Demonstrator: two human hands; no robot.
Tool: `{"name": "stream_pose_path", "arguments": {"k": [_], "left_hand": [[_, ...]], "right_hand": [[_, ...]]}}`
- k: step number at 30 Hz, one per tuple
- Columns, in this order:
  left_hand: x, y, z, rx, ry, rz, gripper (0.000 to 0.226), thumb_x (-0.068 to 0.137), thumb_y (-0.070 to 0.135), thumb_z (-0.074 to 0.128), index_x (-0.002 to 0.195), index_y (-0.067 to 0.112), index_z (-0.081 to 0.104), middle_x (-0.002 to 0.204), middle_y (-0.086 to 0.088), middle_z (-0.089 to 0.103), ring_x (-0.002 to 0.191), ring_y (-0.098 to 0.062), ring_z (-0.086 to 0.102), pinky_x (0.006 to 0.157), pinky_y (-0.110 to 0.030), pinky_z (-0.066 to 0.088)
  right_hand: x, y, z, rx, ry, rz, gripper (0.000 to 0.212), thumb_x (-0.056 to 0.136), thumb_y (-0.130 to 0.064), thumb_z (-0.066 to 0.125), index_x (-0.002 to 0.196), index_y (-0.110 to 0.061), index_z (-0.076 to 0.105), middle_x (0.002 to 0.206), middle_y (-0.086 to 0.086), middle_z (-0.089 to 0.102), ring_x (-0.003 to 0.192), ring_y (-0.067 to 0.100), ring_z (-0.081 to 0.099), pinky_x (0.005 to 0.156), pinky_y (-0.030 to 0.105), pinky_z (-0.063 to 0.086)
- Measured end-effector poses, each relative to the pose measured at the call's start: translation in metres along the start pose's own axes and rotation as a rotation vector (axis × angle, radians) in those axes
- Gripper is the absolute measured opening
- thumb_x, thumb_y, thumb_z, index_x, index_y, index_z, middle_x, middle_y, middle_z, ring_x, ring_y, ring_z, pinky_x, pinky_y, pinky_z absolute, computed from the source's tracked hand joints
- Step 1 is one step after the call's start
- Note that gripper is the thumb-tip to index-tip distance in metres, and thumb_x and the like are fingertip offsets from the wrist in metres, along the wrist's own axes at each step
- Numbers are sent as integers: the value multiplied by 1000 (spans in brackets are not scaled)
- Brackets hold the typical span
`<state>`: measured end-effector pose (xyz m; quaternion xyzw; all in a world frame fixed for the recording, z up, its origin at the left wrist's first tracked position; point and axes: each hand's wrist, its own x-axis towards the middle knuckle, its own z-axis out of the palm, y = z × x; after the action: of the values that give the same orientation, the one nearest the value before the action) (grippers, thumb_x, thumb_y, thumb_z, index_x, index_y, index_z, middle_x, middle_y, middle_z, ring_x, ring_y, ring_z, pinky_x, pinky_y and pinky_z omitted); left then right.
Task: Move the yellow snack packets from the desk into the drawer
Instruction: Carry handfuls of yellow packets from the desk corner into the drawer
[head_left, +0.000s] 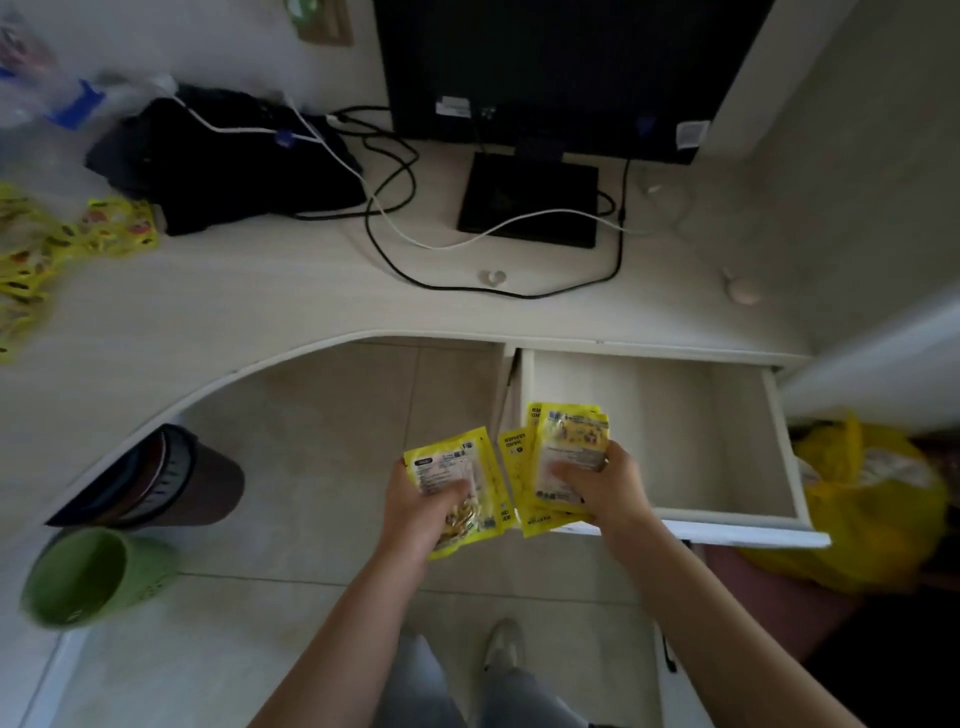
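packets (454, 483): yellow, white label panels
drawer (675, 415): white
desk (234, 312): pale wood grain
monitor (545, 67): black
cup (93, 577): green

Both hands (514, 493) grip yellow snack packets (569, 462) beside the open drawer (727, 441).

home office, desk (208, 312), monitor (545, 67), cables (395, 208)

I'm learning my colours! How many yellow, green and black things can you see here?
Yellow: 4, namely left-hand packets, right-hand packets, desk packets, yellow bag
Green: 1, green bin
Black: 2, monitor, black bag
Total: 7
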<state>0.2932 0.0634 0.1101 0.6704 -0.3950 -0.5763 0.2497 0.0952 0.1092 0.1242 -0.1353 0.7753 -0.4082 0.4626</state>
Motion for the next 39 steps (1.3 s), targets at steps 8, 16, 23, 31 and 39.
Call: {"name": "stream_pose_path", "arguments": {"k": [8, 16, 23, 31, 39], "left_hand": [[25, 3, 87, 111, -95, -43, 43, 64, 5, 82, 101, 16, 62, 94, -4, 74, 83, -19, 71, 79, -35, 57], [53, 16, 152, 205, -160, -106, 42, 69, 4, 78, 103, 16, 58, 93, -1, 69, 78, -14, 65, 61, -23, 47], [75, 8, 203, 325, -142, -154, 45, 68, 11, 77, 105, 17, 54, 99, -5, 68, 87, -24, 67, 78, -35, 55], [93, -19, 233, 414, -55, -174, 43, 70, 4, 79, 95, 20, 49, 81, 5, 57, 74, -17, 60, 71, -29, 50], [113, -51, 238, 389, -36, -264, 38, 71, 5, 79, 100, 17, 58, 90, -4, 68, 70, -13, 63, 53, -24, 52]], "right_hand": [[51, 5, -61, 4, 45, 111, 27, 71, -1, 79, 89, -14, 63, 94, 15, 70, 91, 36, 68, 81, 52, 57], [99, 12, -92, 36, 107, 219, 35, 68, 2, 79, 96, -10, 63, 94, 15, 69, 87, 33, 68, 79, 48, 58], [144, 28, -108, -34, 94, 276, 33, 69, 3, 76, 97, -9, 61, 88, 11, 67, 74, 26, 65, 54, 27, 53], [192, 75, -101, -300, -29, 327, 41, 61, -10, 77, 100, -14, 63, 91, 7, 71, 84, 27, 69, 73, 45, 60], [210, 102, -87, -338, -77, 285, 32, 69, -6, 73, 97, -15, 59, 88, 6, 69, 78, 26, 69, 66, 42, 61]]}}
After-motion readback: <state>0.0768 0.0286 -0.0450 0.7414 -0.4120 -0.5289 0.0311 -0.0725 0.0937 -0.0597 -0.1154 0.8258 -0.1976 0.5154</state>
